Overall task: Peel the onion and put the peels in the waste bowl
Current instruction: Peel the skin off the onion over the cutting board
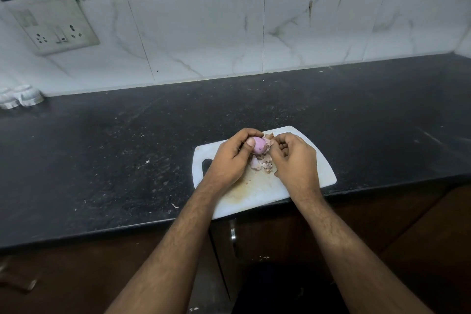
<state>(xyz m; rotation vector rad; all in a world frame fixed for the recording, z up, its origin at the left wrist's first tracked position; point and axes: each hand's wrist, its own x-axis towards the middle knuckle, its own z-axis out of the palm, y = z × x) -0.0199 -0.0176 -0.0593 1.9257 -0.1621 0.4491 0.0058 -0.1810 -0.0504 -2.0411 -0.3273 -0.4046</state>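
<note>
left hand (pixel 230 158) grips smooth round onion (pixel 260 145) | right hand (pixel 293 158) pinches papery peel (pixel 269 138)

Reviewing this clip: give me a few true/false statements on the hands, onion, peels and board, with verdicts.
1. The left hand holds the onion. True.
2. The peels lie in a waste bowl. False: they lie on the board; no bowl shows.
3. The board is white. True.
4. The right hand grips a knife. False: it pinches peel at the onion.
5. The onion rests on the counter. False: it is held above the board.
</note>
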